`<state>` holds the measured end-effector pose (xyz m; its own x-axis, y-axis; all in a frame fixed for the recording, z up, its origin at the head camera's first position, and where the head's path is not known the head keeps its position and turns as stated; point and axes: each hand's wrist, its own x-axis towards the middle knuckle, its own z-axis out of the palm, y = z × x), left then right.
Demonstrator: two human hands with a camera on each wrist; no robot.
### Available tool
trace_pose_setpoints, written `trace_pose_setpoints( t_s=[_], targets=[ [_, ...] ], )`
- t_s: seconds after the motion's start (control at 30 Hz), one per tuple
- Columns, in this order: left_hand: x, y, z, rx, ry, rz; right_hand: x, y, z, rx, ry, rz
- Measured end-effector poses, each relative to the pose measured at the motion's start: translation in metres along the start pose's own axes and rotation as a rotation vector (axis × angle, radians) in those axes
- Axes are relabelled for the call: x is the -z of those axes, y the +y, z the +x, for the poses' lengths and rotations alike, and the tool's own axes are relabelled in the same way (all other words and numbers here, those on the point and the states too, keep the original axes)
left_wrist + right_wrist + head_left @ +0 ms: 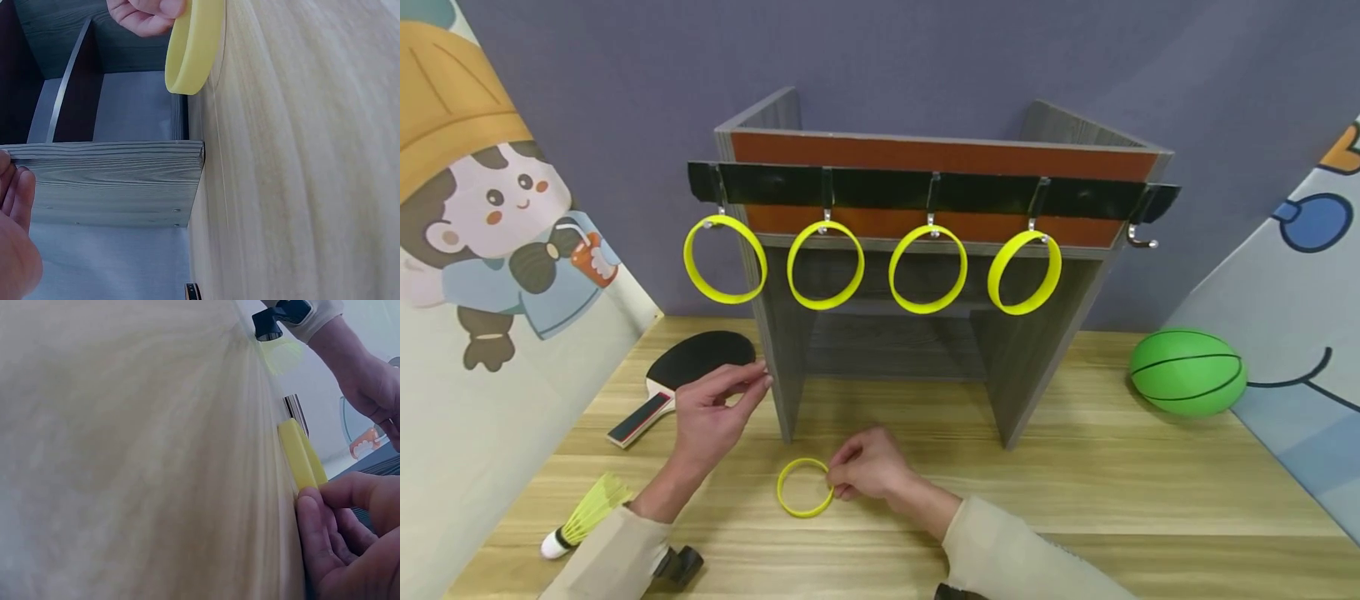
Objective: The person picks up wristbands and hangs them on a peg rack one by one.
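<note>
My right hand pinches the right side of a yellow ring between thumb and fingers, low over the wooden table in front of the grey shelf unit. The ring and those fingers also show in the left wrist view; whether its underside touches the wood I cannot tell. My left hand is raised beside the shelf's left panel, thumb and fingers bent toward each other, with nothing visible between them. Several more yellow rings hang from hooks on the black bar across the shelf's front.
The rightmost hook holds no ring. On the left lie a table tennis bat and a shuttlecock. A green ball sits at the right. Printed panels stand on both sides.
</note>
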<state>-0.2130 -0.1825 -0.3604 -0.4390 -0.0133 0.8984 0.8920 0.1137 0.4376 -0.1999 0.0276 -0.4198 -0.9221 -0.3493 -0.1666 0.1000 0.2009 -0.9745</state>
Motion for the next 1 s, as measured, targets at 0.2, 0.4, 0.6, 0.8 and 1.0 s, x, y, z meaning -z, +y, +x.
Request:
trace_pose_setpoints(
  t_s=[0.2,0.4,0.6,0.8,1.0],
  targets=[
    [-0.001,0.000,0.000,-0.002,0.004,-0.012,0.005,0.000,-0.001,-0.006,-0.017,0.012],
    [-0.001,-0.001,0.000,-0.001,0.002,-0.028,0.012,-0.003,-0.005,-0.007,-0.021,0.023],
    [-0.001,-0.001,0.000,-0.004,0.008,-0.024,0.021,-0.008,-0.011,0.004,-0.033,0.017],
    [-0.001,0.000,0.000,-0.006,0.013,-0.020,0.033,-0.014,-0.017,0.020,-0.051,0.025],
    [-0.002,0.000,0.000,-0.005,0.014,-0.013,0.041,-0.021,-0.025,0.048,-0.055,0.029]
  ],
)
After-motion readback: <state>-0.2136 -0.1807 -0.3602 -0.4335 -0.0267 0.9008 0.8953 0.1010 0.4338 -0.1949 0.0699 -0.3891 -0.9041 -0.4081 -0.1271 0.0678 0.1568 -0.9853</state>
